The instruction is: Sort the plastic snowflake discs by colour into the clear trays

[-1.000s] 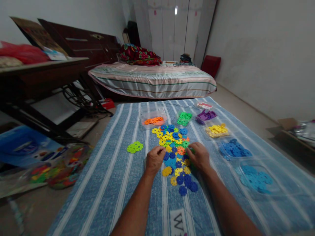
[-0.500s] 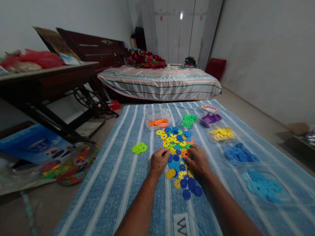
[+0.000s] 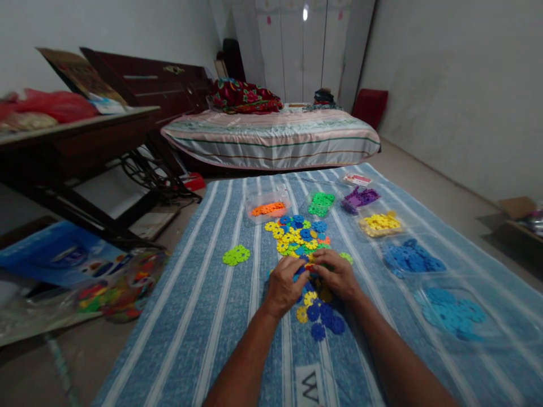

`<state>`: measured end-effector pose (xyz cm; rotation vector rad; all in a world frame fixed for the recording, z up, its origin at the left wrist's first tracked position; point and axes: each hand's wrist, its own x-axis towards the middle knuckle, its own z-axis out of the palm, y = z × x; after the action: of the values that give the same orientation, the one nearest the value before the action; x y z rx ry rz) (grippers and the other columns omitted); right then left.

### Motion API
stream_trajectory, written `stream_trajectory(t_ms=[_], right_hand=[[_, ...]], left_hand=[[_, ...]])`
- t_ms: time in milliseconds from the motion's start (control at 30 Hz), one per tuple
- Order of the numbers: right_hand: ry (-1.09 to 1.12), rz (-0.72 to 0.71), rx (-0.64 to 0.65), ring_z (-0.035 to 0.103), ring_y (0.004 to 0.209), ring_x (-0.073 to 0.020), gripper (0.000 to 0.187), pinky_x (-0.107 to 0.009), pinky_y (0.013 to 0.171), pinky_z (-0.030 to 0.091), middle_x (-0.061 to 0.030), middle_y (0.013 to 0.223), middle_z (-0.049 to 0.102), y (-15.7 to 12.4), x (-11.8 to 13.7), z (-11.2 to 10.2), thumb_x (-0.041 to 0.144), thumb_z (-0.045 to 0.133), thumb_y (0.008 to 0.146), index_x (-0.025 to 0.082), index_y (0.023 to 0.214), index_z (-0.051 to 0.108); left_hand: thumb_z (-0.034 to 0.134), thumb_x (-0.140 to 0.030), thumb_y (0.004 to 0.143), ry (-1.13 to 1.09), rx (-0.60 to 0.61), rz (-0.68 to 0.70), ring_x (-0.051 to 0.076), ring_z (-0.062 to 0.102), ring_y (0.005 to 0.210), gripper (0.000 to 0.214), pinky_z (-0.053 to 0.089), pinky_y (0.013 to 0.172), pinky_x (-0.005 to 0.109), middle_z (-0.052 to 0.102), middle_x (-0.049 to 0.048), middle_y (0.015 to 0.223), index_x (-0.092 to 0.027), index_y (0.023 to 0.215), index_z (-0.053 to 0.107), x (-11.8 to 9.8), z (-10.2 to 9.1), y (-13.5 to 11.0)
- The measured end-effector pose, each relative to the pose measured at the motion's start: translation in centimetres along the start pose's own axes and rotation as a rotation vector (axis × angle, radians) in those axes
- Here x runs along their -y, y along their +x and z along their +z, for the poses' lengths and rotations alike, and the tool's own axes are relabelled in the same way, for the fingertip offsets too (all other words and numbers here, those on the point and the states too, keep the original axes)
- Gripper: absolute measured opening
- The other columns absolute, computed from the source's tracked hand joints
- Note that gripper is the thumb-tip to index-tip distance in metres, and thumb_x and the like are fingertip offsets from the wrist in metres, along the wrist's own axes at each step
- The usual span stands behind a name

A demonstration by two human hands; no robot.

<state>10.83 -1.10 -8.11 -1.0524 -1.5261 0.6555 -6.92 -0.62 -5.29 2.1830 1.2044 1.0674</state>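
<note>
A pile of mixed coloured plastic flower-shaped discs lies on a blue striped mat in front of me. My left hand and my right hand sit close together over the near part of the pile, fingers curled and fingertips nearly touching. Between them an orange disc shows, pinched by the fingers. Several dark blue discs and yellow ones lie just below my hands. A small lime-green cluster sits apart to the left.
Sorted discs lie in clear trays: orange, green, purple, yellow, blue and light blue. A bed stands beyond the mat, a dark table at left, bagged toys on the floor.
My hands moved from apart at the sides of the pile to together at its near middle, closing on a disc. The camera shifted slightly.
</note>
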Motion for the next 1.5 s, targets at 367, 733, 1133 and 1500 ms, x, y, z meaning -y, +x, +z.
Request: stream_trajectory(t_ms=[367,733,1133,1500], right_hand=[[-0.565,0.172,-0.383,0.061,0.086,-0.0239,0.029,-0.039,0.085,0.045,-0.0090,0.084,0.071,1.0,-3.0,-4.3,0.040,0.050,0.083,0.020,0.081,0.072],[-0.660,0.264,-0.283,0.058,0.081,-0.0233,0.033,-0.036,0.078,0.041,-0.0078,0.083,0.069,0.7,-4.2,-4.4,0.040,0.045,0.083,0.020,0.080,0.071],[-0.639,0.246,-0.282,0.058,0.082,-0.0237,0.028,-0.036,0.077,0.040,-0.0070,0.084,0.068,0.7,-4.1,-4.2,0.037,0.046,0.084,0.022,0.078,0.069],[-0.642,0.291,-0.284,0.056,0.084,-0.0226,0.029,-0.035,0.080,0.038,-0.0070,0.083,0.068,1.1,-3.5,-4.4,0.034,0.045,0.083,0.020,0.077,0.069]], left_hand=[[0.068,-0.038,0.070,-0.411,-0.189,-0.592,0.014,0.059,0.058,0.021,0.046,0.056,0.024,0.066,0.0001,0.063,-0.018,0.074,0.070,0.7,-1.0,1.2],[0.071,-0.021,0.067,-0.822,-0.440,-1.035,0.010,0.057,0.047,0.015,0.042,0.045,0.018,0.066,0.0022,0.060,-0.014,0.073,0.059,2.3,-3.0,5.9],[0.067,-0.019,0.071,-0.709,-0.350,-0.977,0.009,0.055,0.043,0.009,0.045,0.046,0.019,0.064,0.0031,0.056,-0.013,0.066,0.060,3.6,-5.3,15.8],[0.063,-0.031,0.070,-0.094,0.404,-0.467,0.012,0.048,0.048,0.016,0.033,0.048,0.023,0.057,-0.0020,0.052,-0.018,0.060,0.066,0.6,-5.6,2.4]])
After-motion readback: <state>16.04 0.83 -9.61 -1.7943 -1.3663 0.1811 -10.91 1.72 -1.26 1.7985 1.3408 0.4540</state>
